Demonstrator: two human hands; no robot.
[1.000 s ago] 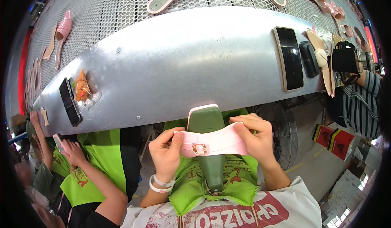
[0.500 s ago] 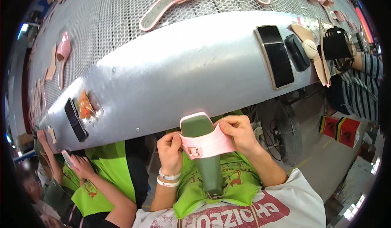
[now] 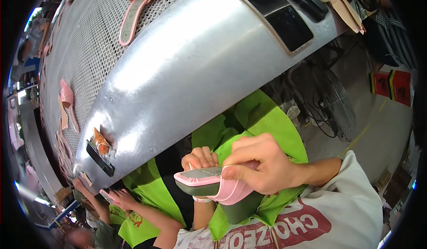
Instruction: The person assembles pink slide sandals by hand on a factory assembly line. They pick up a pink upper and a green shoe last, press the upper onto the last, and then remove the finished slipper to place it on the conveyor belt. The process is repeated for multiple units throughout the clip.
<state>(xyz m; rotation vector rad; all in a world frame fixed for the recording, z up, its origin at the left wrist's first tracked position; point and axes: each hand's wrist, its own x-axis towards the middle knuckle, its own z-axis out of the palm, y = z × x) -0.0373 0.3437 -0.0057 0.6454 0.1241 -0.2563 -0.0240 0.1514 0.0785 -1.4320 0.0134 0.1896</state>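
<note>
Over a bright green apron [image 3: 267,129] in my lap I hold a dark green shoe form with a pink sandal [image 3: 209,183] pulled over it, turned on its side. My right hand [image 3: 262,164] wraps over the pink strap, thumb pressing on its edge. My left hand [image 3: 201,157] is curled behind the sole's pink rim, fingers closed on it. Just beyond my hands runs the curved silver metal edge [image 3: 187,71] of a conveyor.
Pink sandals [image 3: 138,6] lie on the mesh belt [image 3: 84,40]. Two dark phones [image 3: 278,13] rest on the metal edge, another phone and a snack packet [image 3: 100,144] further left. A person in a green apron [image 3: 129,204] sits at my left. A fan [image 3: 333,109] stands below.
The view has swung and tilted; the conveyor now runs diagonally. The sandal on the form has been turned from facing me to lying sideways, my right hand shifting over the strap.
</note>
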